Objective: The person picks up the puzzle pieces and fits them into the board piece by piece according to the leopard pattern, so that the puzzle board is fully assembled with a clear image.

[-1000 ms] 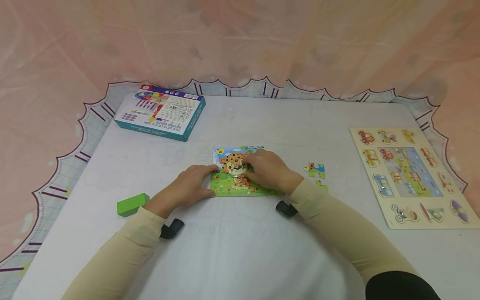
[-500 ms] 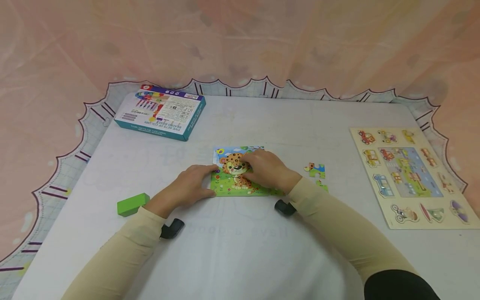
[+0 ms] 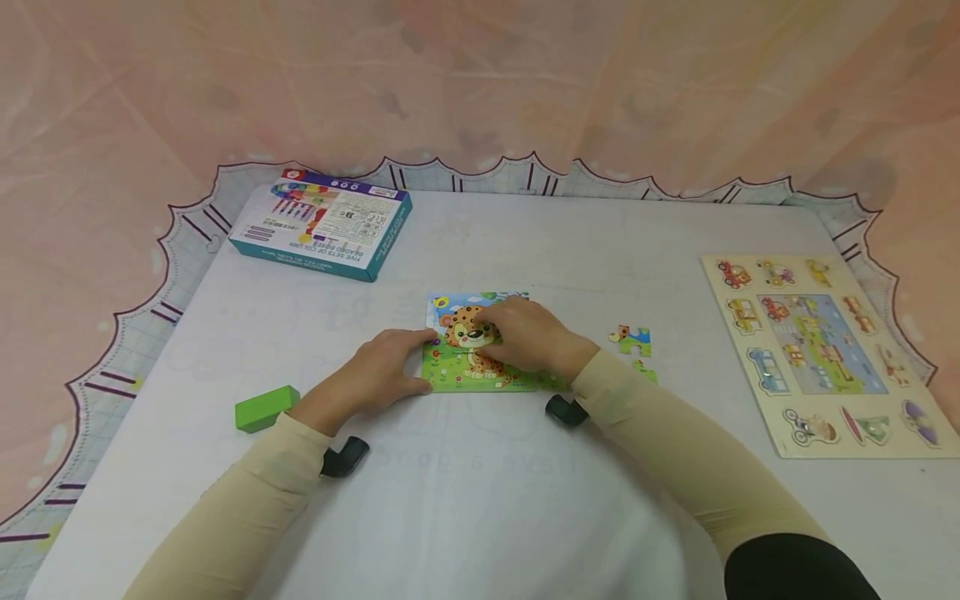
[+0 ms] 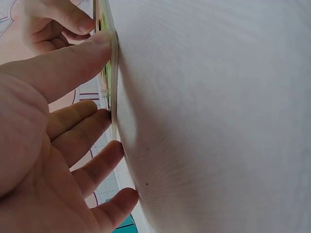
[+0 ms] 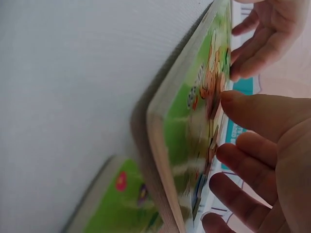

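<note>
A leopard jigsaw puzzle (image 3: 468,375) lies flat on the white table, with a spotted leopard on green grass under blue sky. My left hand (image 3: 378,375) rests at its left side. In the left wrist view the thumb touches the board's edge and the other fingers (image 4: 80,141) stretch out along it. Over the puzzle's right half is my right hand (image 3: 536,337), thumb and fingers spread apart and touching its surface, hiding much of that half. In the right wrist view, a piece with blue (image 5: 199,187) sits slightly raised near the right fingertips.
Loose puzzle pieces (image 3: 633,340) lie to the right of the puzzle, partly behind the right sleeve. A vehicle peg puzzle board (image 3: 765,417) is at the far right. A teal-sided box (image 3: 322,225) sits back left, and a green block (image 3: 264,409) lies beside the left wrist.
My right hand has shifted slightly left across the puzzle, uncovering a little more at its right side. The left hand and the puzzle have stayed in place.
</note>
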The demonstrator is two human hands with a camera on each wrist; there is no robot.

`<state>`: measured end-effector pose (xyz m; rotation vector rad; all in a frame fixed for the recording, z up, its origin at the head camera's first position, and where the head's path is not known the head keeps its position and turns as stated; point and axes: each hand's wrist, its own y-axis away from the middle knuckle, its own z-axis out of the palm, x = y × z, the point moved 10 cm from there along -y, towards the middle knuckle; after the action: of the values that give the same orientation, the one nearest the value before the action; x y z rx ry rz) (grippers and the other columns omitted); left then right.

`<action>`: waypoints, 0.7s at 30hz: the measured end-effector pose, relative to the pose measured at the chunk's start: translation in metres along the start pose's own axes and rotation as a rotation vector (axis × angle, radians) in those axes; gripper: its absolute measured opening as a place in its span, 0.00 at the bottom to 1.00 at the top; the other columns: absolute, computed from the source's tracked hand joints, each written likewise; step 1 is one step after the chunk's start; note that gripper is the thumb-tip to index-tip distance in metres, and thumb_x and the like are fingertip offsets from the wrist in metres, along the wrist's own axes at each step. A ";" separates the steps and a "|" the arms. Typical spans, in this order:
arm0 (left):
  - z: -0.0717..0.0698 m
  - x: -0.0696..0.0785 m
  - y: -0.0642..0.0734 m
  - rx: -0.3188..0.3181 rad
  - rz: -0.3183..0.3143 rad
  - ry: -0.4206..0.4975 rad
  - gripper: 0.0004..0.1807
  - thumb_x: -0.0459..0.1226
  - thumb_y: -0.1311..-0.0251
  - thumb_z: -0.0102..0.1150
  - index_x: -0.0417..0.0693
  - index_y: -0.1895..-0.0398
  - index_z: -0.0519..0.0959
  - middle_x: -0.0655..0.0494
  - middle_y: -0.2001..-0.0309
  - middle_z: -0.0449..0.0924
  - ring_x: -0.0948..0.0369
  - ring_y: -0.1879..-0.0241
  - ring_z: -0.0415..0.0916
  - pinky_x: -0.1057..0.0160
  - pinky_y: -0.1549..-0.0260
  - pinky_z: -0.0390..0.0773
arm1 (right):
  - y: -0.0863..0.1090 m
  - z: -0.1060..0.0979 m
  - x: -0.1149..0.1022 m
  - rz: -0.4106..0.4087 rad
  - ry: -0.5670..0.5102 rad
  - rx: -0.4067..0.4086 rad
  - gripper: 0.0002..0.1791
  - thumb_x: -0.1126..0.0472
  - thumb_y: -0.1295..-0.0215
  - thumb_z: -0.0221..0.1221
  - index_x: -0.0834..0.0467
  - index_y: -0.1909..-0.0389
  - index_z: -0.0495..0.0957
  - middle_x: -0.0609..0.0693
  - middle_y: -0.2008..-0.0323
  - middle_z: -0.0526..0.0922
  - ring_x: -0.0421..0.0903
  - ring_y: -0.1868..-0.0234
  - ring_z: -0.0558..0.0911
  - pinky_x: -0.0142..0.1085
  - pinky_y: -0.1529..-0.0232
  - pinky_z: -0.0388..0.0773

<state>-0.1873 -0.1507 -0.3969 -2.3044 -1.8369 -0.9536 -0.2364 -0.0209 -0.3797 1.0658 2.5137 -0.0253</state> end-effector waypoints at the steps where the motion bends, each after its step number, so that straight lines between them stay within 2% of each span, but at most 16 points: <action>1: 0.000 0.000 0.000 -0.002 -0.001 -0.001 0.40 0.39 0.40 0.70 0.44 0.26 0.65 0.42 0.29 0.65 0.43 0.28 0.57 0.42 0.31 0.60 | 0.000 0.000 0.000 0.002 0.000 -0.002 0.27 0.50 0.33 0.65 0.59 0.38 0.78 0.51 0.44 0.81 0.50 0.46 0.77 0.45 0.42 0.74; 6: 0.001 -0.001 0.000 -0.009 -0.005 -0.002 0.40 0.39 0.40 0.70 0.44 0.26 0.64 0.43 0.29 0.64 0.44 0.28 0.57 0.42 0.31 0.60 | -0.002 0.000 -0.001 -0.007 0.012 0.012 0.28 0.46 0.35 0.65 0.58 0.39 0.79 0.50 0.45 0.82 0.50 0.48 0.78 0.44 0.44 0.75; 21: 0.000 0.000 -0.001 0.003 0.010 -0.001 0.40 0.39 0.41 0.71 0.44 0.26 0.66 0.43 0.29 0.65 0.44 0.28 0.57 0.41 0.32 0.60 | -0.005 0.002 -0.004 -0.016 0.061 0.008 0.24 0.47 0.35 0.63 0.56 0.43 0.80 0.48 0.48 0.83 0.51 0.47 0.78 0.44 0.42 0.73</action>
<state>-0.1884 -0.1502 -0.3972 -2.3113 -1.8238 -0.9480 -0.2362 -0.0274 -0.3803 1.0655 2.5781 -0.0081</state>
